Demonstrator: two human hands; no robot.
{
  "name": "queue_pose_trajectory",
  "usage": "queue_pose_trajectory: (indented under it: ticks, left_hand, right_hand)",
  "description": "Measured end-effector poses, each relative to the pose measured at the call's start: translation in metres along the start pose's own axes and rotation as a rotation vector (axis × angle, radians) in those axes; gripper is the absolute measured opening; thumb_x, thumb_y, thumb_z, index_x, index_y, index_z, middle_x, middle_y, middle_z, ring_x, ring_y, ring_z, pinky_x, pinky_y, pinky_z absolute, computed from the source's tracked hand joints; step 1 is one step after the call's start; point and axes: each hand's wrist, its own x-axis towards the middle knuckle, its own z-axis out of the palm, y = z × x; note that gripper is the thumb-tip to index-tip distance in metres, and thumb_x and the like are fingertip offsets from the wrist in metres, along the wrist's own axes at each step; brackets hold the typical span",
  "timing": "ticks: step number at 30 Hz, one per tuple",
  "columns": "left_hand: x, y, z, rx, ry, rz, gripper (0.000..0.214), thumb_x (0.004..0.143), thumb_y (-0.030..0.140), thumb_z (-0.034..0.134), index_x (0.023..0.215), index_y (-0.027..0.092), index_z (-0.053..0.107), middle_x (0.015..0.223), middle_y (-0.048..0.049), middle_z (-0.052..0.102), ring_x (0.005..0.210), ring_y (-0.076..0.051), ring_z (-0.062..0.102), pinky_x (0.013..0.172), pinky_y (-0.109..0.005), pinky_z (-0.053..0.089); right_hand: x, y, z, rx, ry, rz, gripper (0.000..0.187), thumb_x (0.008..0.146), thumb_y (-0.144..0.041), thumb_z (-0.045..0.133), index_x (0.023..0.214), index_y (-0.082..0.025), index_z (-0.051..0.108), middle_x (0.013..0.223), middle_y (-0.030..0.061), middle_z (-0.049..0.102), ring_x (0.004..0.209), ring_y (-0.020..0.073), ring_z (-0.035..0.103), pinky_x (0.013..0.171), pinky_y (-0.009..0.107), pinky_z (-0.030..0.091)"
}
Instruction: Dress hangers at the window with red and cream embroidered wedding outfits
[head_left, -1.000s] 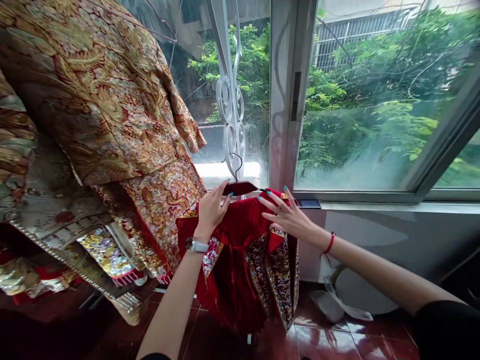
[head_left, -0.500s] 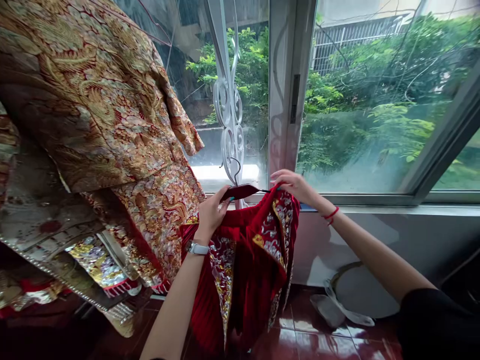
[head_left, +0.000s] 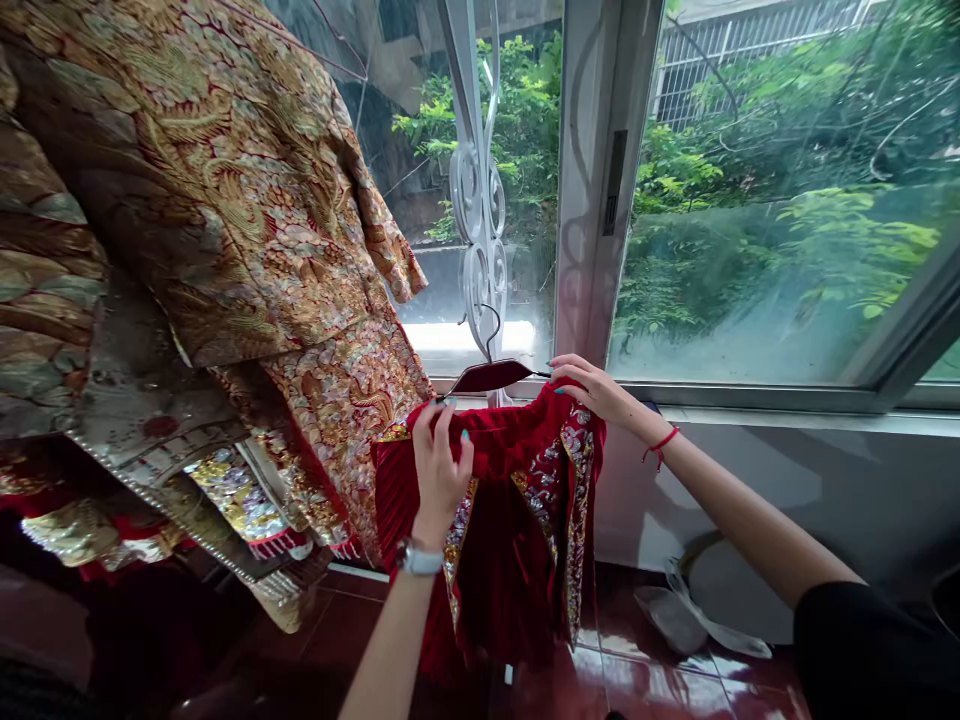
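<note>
Red velvet garment point(head_left: 502, 560) on hanger, both hands on it

Garment hangs at the window, embroidered silver-and-gold bands down its front edges, hem above the red tile floor point(head_left: 645, 680). Dark red padded hanger point(head_left: 484, 377) sits across its top. Wire hook point(head_left: 489, 330) loops over the white wrought-iron window grille point(head_left: 480, 200); hanger tilts slightly, right end higher.

Left hand point(head_left: 441, 470): fingers up, spread a little, tips against the velvet just below the hanger's left end. Can't tell if it has a firm grip. Silver-cased watch point(head_left: 418, 560) on that wrist.

Right hand point(head_left: 596, 390): fingers and thumb closed on the garment's top edge, just below the hanger's right end. Red string bracelet point(head_left: 660, 445) on that wrist, black sleeve point(head_left: 862, 650) above the bare forearm.

Gold-embroidered robe point(head_left: 217, 220) hangs just left of the garment, touching or nearly touching it, other brocade pieces point(head_left: 225, 490) layered below. Pale round object point(head_left: 731, 590) and white plastic point(head_left: 675, 620) lie on the floor under the sill, right of the garment
</note>
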Motion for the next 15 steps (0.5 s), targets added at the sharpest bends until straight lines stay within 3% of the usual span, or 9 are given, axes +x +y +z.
queue_pose_trajectory:
  ticks: [2,4,6,10,15]
  left_hand:
    - [-0.047,0.019,0.006,-0.048,0.124,-0.214,0.033,0.089,0.020,0.048,0.122,0.020,0.049,0.116,-0.0138,0.053,0.115,-0.027,0.053,0.101,-0.046,0.044]
    - [-0.089,0.039,0.017,-0.153,0.051,-0.465,0.026,0.087,0.021,0.048,0.113,0.021,0.050,0.106,-0.0110,0.056,0.104,-0.026,0.058,0.093,-0.043,0.050]
    - [-0.118,0.054,0.030,-0.222,-0.063,-0.665,0.029,0.087,0.023,0.048,0.116,0.022,0.047,0.112,-0.0119,0.057,0.106,-0.026,0.059,0.093,-0.043,0.050]
    - [-0.130,0.058,0.050,-0.145,-0.207,-0.925,0.050,0.087,0.033,0.050,0.131,0.011,0.039,0.130,-0.0248,0.054,0.123,-0.034,0.054,0.102,-0.051,0.043]
    - [-0.127,0.045,0.056,-0.190,-0.282,-0.970,0.051,0.090,0.041,0.043,0.129,0.009,0.044,0.131,-0.0279,0.057,0.126,-0.035,0.054,0.106,-0.048,0.040]
  right_hand:
    - [-0.004,-0.001,0.005,-0.012,0.042,-0.013,0.027,0.095,-0.023,0.045,0.119,-0.023,0.057,0.128,0.0117,0.055,0.118,0.0244,0.057,0.102,0.044,0.046]
    - [-0.007,-0.003,0.008,-0.024,0.064,-0.014,0.031,0.095,-0.023,0.045,0.125,-0.024,0.053,0.128,0.0115,0.055,0.119,0.0245,0.057,0.101,0.044,0.047]
    - [-0.007,-0.006,0.010,-0.040,0.061,0.001,0.032,0.095,-0.023,0.045,0.127,-0.025,0.052,0.128,0.0108,0.055,0.118,0.0245,0.057,0.101,0.044,0.048]
    - [-0.011,-0.022,0.012,-0.043,0.086,0.034,0.034,0.096,-0.025,0.046,0.129,-0.025,0.049,0.129,0.0113,0.054,0.120,0.0250,0.056,0.103,0.045,0.047]
    - [-0.035,-0.062,0.027,-0.023,0.278,0.005,0.030,0.095,-0.023,0.046,0.124,-0.027,0.053,0.135,0.0106,0.050,0.137,0.0275,0.040,0.113,0.051,0.036]
